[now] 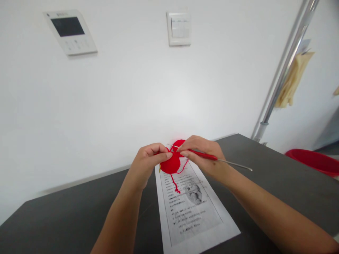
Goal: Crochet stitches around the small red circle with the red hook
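Observation:
My left hand (147, 160) pinches the edge of a small red crochet piece (171, 165) between thumb and fingers. In my right hand (208, 153) is a crochet hook (203, 154) with a red handle, held like a pen. Its thin metal tip points left, close to the top of the crochet piece and my left fingertips; whether it passes through a loop is too small to tell. Behind the piece sits a red yarn ball (179, 142), partly hidden by my right fingers. A loose yarn tail (174, 185) hangs below the piece. Something small and yellow shows at its left edge.
A printed sheet (203, 225) lies under my hands on the dark table (66, 218). The white wall with a light switch (180, 29) rises behind the table. At right stand a metal pole (284, 67) and a red basin (315, 161).

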Demonstrator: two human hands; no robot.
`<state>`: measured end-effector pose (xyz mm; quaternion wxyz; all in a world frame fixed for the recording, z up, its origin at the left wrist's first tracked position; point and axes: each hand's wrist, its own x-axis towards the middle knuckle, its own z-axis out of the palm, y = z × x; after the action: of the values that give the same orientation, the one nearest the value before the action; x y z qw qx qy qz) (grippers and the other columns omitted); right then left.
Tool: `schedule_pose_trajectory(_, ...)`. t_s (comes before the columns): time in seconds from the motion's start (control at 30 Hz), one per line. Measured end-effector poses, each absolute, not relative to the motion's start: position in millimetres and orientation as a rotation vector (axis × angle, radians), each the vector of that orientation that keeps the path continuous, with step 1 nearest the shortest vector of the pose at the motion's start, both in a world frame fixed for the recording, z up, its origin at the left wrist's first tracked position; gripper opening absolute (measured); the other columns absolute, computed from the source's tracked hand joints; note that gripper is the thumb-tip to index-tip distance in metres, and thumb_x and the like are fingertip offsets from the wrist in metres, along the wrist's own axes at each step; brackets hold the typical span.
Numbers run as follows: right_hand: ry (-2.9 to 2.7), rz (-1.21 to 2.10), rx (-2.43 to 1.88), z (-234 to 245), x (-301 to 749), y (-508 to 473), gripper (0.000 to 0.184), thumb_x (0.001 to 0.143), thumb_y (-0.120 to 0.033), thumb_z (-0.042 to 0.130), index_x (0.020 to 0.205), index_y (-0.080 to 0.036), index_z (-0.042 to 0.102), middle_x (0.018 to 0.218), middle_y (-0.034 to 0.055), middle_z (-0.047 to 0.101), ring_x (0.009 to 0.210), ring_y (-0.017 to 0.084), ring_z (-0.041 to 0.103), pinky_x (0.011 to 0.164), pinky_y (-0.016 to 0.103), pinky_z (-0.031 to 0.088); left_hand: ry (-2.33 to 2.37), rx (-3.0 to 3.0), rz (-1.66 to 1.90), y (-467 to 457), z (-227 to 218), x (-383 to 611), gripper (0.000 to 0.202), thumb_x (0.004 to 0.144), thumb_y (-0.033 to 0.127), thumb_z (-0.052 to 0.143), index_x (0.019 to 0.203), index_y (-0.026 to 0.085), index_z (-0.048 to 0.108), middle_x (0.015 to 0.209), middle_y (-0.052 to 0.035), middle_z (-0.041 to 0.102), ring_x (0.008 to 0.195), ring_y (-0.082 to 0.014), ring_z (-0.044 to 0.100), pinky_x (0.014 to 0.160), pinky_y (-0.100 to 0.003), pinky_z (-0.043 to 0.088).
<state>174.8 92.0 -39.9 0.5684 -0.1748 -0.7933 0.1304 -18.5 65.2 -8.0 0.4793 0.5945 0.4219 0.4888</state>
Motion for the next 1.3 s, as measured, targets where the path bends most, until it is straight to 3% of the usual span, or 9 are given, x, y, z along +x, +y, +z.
schedule_pose_trajectory(0.17,-1.734,0.686,-0.523,-39,174,90,0.010,0.090,-0.028,0.067,0.084,-0.021,0.072,0.082,0.0004,0.073,0.075,0.013,0.068,0.069,0.025,0.052,1.169,1.562,1.372,73,-13,-22,0.018,0.066,0.027,0.072,0.055,0.020,0.060,0.062,0.0011,0.060,0.060,-0.0148,0.049,0.059,-0.028,0.037)
schedule_pose_trajectory(0.33,-1.991,0.538,-0.616,-41,176,104,0.011,0.095,-0.026,0.061,0.091,-0.020,0.069,0.085,0.0019,0.072,0.076,0.014,0.065,0.071,0.027,0.049,1.421,1.679,1.686,87,-24,-35,0.014,0.071,0.031,0.074,0.064,0.022,0.066,0.080,-0.0024,0.068,0.083,-0.0227,0.060,0.076,-0.034,0.044)
schedule_pose_trajectory(0.5,-2.662,0.308,-0.566,-68,164,114,0.025,0.076,0.006,0.064,0.077,-0.019,0.066,0.077,0.0009,0.065,0.066,0.014,0.058,0.058,0.024,0.041,1.324,1.463,1.793,93,-26,-37,0.015,0.068,0.031,0.078,0.066,0.020,0.069,0.069,0.0014,0.066,0.070,-0.0175,0.057,0.072,-0.030,0.044)
schedule_pose_trajectory(0.63,-2.615,0.312,-0.686,-97,153,119,0.040,0.064,0.020,0.057,0.061,-0.020,0.058,0.066,-0.0009,0.060,0.060,0.013,0.055,0.055,0.024,0.039,1.259,1.401,1.786,90,-24,-32,0.013,0.067,0.029,0.079,0.065,0.019,0.069,0.066,0.0020,0.066,0.067,-0.0160,0.056,0.070,-0.030,0.044)
schedule_pose_trajectory(0.77,-2.470,0.368,-0.782,-89,156,128,0.033,0.073,0.011,0.058,0.084,-0.017,0.070,0.074,0.0030,0.067,0.069,0.017,0.064,0.063,0.027,0.047,1.203,1.404,1.775,86,-23,-25,0.013,0.069,0.028,0.078,0.066,0.019,0.069,0.066,0.0025,0.066,0.067,-0.0153,0.056,0.070,-0.029,0.044)
schedule_pose_trajectory(0.87,-2.256,0.441,-0.800,-64,163,121,0.027,0.098,-0.011,0.043,0.114,-0.017,0.065,0.101,0.0084,0.073,0.088,0.018,0.068,0.079,0.031,0.053,1.145,1.458,1.767,81,-24,-16,0.013,0.072,0.027,0.077,0.066,0.019,0.068,0.071,0.0021,0.066,0.071,-0.0155,0.058,0.072,-0.028,0.046)
schedule_pose_trajectory(1.0,-1.743,0.870,-0.573,-40,165,99,0.021,0.097,-0.037,0.056,0.098,-0.019,0.067,0.089,0.0026,0.072,0.082,0.014,0.066,0.074,0.027,0.052,1.078,1.555,1.726,74,-27,-4,0.011,0.076,0.024,0.075,0.067,0.020,0.070,0.076,0.0010,0.066,0.078,-0.0166,0.061,0.075,-0.028,0.048)
schedule_pose_trajectory(1.2,-1.621,0.969,-0.600,-35,167,90,0.016,0.092,-0.029,0.057,0.080,-0.018,0.060,0.072,-0.0010,0.064,0.067,0.011,0.058,0.064,0.026,0.047,0.989,1.418,1.602,67,-15,-12,0.015,0.076,0.033,0.078,0.077,0.018,0.076,0.087,-0.0033,0.075,0.083,-0.0175,0.066,0.079,-0.030,0.053)
schedule_pose_trajectory(1.3,-1.654,0.901,-0.628,-33,171,90,0.017,0.092,-0.028,0.057,0.080,-0.018,0.060,0.072,-0.0008,0.063,0.067,0.012,0.057,0.064,0.026,0.045,1.054,1.323,1.641,65,-6,-24,0.021,0.071,0.036,0.080,0.080,0.018,0.075,0.084,-0.0046,0.075,0.085,-0.0223,0.069,0.068,-0.032,0.056)
